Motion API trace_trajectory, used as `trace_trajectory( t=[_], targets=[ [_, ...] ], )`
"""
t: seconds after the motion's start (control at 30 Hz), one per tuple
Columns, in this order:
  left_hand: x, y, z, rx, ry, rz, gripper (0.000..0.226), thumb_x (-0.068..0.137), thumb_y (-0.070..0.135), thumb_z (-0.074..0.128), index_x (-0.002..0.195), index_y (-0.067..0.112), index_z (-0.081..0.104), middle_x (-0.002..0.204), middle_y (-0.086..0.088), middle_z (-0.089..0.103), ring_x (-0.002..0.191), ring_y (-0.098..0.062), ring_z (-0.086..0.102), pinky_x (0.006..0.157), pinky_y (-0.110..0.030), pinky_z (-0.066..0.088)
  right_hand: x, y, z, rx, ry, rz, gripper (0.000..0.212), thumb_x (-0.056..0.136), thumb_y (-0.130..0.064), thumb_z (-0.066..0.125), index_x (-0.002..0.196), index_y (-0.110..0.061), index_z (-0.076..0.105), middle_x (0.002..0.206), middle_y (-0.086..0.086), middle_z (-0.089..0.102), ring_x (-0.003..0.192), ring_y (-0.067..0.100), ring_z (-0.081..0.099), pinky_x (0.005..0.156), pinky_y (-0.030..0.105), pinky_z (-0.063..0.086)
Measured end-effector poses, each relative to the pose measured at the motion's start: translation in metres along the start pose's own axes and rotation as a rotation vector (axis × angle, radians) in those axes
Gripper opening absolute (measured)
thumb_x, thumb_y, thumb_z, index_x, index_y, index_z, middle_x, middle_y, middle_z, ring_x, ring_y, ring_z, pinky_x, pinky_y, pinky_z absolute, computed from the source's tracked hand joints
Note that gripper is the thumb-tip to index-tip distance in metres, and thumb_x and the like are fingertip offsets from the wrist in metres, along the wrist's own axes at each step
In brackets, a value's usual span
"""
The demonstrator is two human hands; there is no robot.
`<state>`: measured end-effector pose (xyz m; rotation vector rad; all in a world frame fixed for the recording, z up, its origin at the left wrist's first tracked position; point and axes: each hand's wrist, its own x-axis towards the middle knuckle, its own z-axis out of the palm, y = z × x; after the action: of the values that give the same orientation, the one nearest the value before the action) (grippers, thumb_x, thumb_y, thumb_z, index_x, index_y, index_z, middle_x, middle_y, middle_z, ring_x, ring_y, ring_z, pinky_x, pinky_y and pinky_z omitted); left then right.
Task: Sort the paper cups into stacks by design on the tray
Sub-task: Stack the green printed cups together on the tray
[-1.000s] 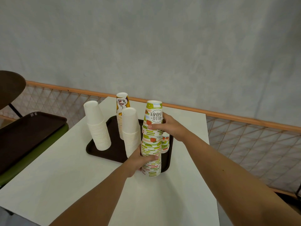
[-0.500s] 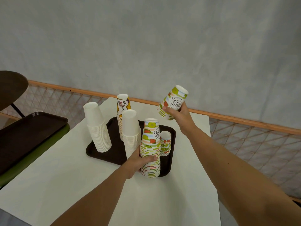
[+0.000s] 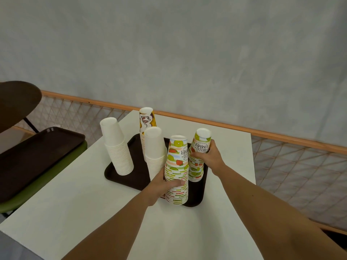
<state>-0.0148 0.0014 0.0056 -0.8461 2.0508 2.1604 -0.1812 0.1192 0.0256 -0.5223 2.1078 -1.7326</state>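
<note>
Head view: L hand (image 3: 165,184) grips tall fruit-print stack (image 3: 177,166) on tray (image 3: 131,177); R hand (image 3: 210,158) clasps matching cup (image 3: 201,143), capping short stack (image 3: 196,171) under it. Nxt: seat square, let go.

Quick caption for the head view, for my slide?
Left hand grips the tall fruit-print stack; right hand holds a matching cup atop the shorter stack.

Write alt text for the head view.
The right hand holds a fruit-print cup atop a short stack; the left hand grips a tall stack of the same print. Both stand on a tray beside white stacks and a yellow stack.
</note>
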Motion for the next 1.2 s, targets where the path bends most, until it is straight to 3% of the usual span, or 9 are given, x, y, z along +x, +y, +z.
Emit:
trace_trajectory(
  t=[0.23,0.37,0.5,0.73,0.8,0.9,1.03,1.1,1.2],
  targets=[
    [-0.001,0.003,-0.002,0.011,0.008,0.007,0.065,0.076,0.023,0.076,0.126,0.039,0.038,0.126,0.004,0.055,0.119,-0.019,0.05,0.1,-0.047,0.041,0.004,0.011,0.006,-0.049,-0.026,0.042,0.07,0.07,-0.011,0.079,0.126,-0.015,0.038,0.12,0.008,0.057,0.111,0.027,0.056,0.098,0.046,0.046],
    [0.001,0.004,-0.002,0.015,0.002,0.01,0.062,0.078,0.021,0.074,0.127,0.037,0.039,0.123,0.005,0.056,0.116,-0.018,0.051,0.098,-0.045,0.042,0.006,0.015,0.005,-0.11,-0.021,0.085,0.069,0.074,-0.017,0.078,0.129,-0.018,0.035,0.124,0.01,0.053,0.111,0.026,0.053,0.097,0.041,0.046],
    [0.004,0.005,0.0,0.039,-0.002,0.0,0.072,0.075,0.027,0.076,0.135,0.036,0.036,0.13,0.003,0.055,0.123,-0.023,0.049,0.103,-0.054,0.04,0.005,0.007,0.002,-0.115,-0.032,0.091,0.071,0.078,-0.021,0.074,0.136,-0.02,0.032,0.123,0.01,0.049,0.111,0.026,0.052,0.098,0.04,0.046],
    [0.004,0.012,0.006,0.045,-0.006,-0.007,0.07,0.078,0.026,0.073,0.136,0.035,0.034,0.131,0.003,0.053,0.127,-0.024,0.046,0.103,-0.051,0.039,-0.001,-0.029,-0.008,-0.016,0.038,-0.043,0.034,0.09,-0.011,0.056,0.123,-0.016,0.05,0.11,0.004,0.053,0.105,0.018,0.05,0.085,0.026,0.04],
    [0.004,0.013,0.008,0.046,-0.002,-0.011,0.07,0.078,0.026,0.073,0.135,0.035,0.034,0.133,0.002,0.051,0.128,-0.025,0.045,0.102,-0.051,0.039,-0.005,-0.04,-0.01,0.082,-0.001,-0.071,0.028,0.092,-0.005,0.047,0.118,-0.012,0.054,0.102,0.002,0.055,0.102,0.016,0.051,0.081,0.022,0.041],
    [0.003,0.014,0.009,0.041,-0.001,-0.015,0.068,0.078,0.027,0.073,0.133,0.036,0.035,0.132,0.003,0.051,0.128,-0.026,0.045,0.102,-0.052,0.039,-0.009,-0.048,-0.011,0.129,-0.094,-0.098,0.026,0.092,-0.005,0.044,0.113,-0.015,0.056,0.106,0.002,0.056,0.106,0.015,0.051,0.091,0.025,0.041],
    [0.002,0.016,0.011,0.039,-0.006,-0.012,0.063,0.078,0.027,0.073,0.128,0.038,0.036,0.128,0.004,0.053,0.126,-0.025,0.046,0.1,-0.051,0.039,-0.013,-0.048,-0.01,0.102,-0.255,-0.042,0.03,0.092,-0.015,0.053,0.121,-0.02,0.055,0.116,0.004,0.058,0.114,0.018,0.053,0.099,0.032,0.041],
    [0.002,0.016,0.012,0.04,-0.01,-0.003,0.061,0.078,0.028,0.074,0.125,0.039,0.037,0.122,0.006,0.054,0.123,-0.023,0.047,0.1,-0.052,0.04,-0.018,-0.047,-0.01,0.032,-0.349,-0.002,0.042,0.088,-0.024,0.062,0.128,-0.022,0.05,0.122,0.005,0.058,0.115,0.019,0.055,0.101,0.036,0.042],
    [0.001,0.017,0.015,0.054,-0.022,0.014,0.058,0.077,0.029,0.074,0.121,0.042,0.038,0.12,0.008,0.056,0.116,-0.02,0.05,0.1,-0.053,0.041,-0.027,-0.045,-0.005,-0.099,-0.467,0.041,0.052,0.081,-0.032,0.07,0.127,-0.029,0.046,0.123,-0.001,0.059,0.112,0.017,0.058,0.097,0.036,0.048]
  ],
)
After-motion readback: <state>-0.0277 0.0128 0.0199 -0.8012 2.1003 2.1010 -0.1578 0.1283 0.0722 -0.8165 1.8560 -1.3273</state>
